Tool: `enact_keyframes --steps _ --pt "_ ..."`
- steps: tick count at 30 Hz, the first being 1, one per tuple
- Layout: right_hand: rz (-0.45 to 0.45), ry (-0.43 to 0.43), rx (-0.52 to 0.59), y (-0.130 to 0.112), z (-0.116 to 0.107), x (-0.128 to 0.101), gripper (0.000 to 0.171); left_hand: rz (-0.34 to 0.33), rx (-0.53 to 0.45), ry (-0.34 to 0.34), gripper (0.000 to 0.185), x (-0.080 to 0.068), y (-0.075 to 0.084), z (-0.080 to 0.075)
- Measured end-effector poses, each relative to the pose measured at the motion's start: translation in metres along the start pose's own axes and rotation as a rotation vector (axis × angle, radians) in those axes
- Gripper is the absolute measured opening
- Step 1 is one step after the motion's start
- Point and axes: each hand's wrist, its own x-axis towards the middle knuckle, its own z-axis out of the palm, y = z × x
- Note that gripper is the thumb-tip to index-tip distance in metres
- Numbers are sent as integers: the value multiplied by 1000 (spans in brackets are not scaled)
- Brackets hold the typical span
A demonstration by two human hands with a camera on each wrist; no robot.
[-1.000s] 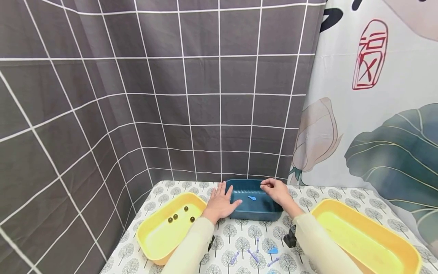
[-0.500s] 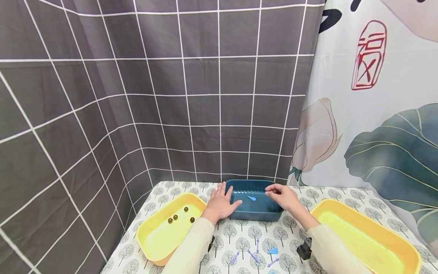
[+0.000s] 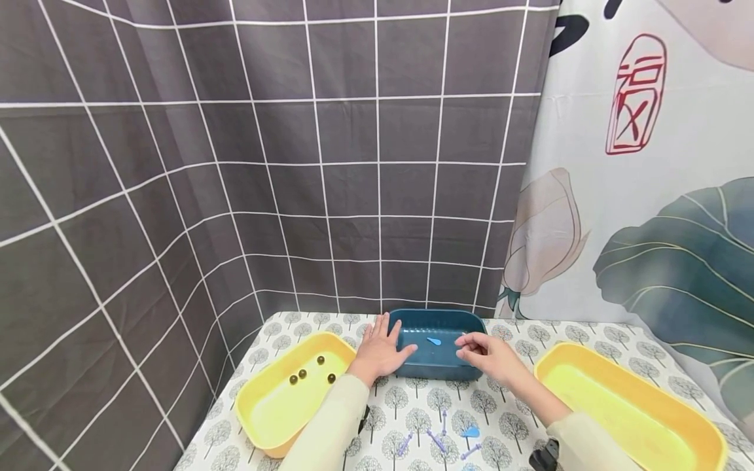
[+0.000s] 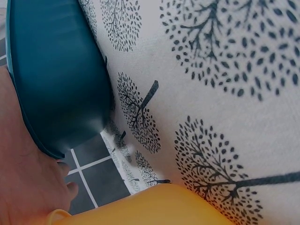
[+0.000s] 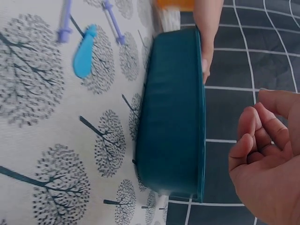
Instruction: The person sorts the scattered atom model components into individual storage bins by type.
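Note:
A dark teal bin [image 3: 438, 371] stands at the back of the table, with a small blue teardrop-shaped piece [image 3: 434, 341] on its floor. My left hand [image 3: 379, 350] rests on the bin's left rim, fingers spread. Over the bin's right part hovers my right hand [image 3: 489, 355], thumb and fingers loosely bent. In the right wrist view, that right hand [image 5: 269, 154] shows nothing between its fingers and is apart from the bin's rim [image 5: 201, 117]. The left wrist view has the left hand [image 4: 28, 168] against the bin's outer wall [image 4: 61, 79].
A yellow bin [image 3: 265, 445] with several dark balls [image 3: 302, 373] stands at left, a second yellow bin [image 3: 642, 392] at right. In front lie several purple rods [image 3: 436, 440] and another blue piece [image 3: 470, 432]. A dark gridded curtain [image 3: 353, 163] hangs behind.
My right hand has moved from the bin's right rim toward the near right, its forearm swinging outward. The left hand and the blue piece inside the bin have stayed in place.

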Motion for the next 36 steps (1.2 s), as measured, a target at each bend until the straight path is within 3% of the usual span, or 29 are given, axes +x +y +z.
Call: enact_keyframes --steps 16,22,36 --pt "-85 -100 47 10 -1 -37 31 8 1 15 79 0 -2 3" --pt "-73 -153 90 14 -1 -50 35 10 -4 15 79 1 -1 2" --pt "-219 -222 142 41 11 -65 28 11 2 14 81 0 0 1"
